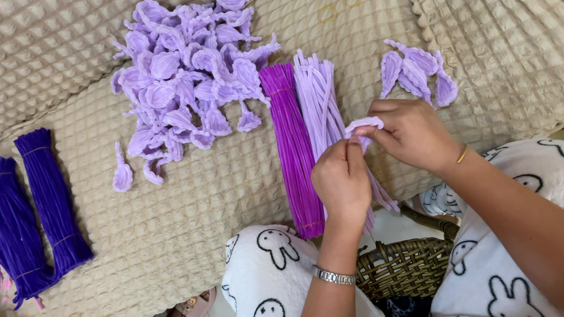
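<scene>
Left hand (341, 181) raised, fingers curled with tips pinched, wrist straight, right hand (411, 133) angled inward, fingertips meeting those of the left, both forearms extended forward

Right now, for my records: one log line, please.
hands: left, right bending lilac pipe cleaner | nearby: lilac bundle, petal pile

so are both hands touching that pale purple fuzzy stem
Touching. The head view shows the left hand and right hand both pinching the bent pale purple stem between fingertips, no gap.
</scene>
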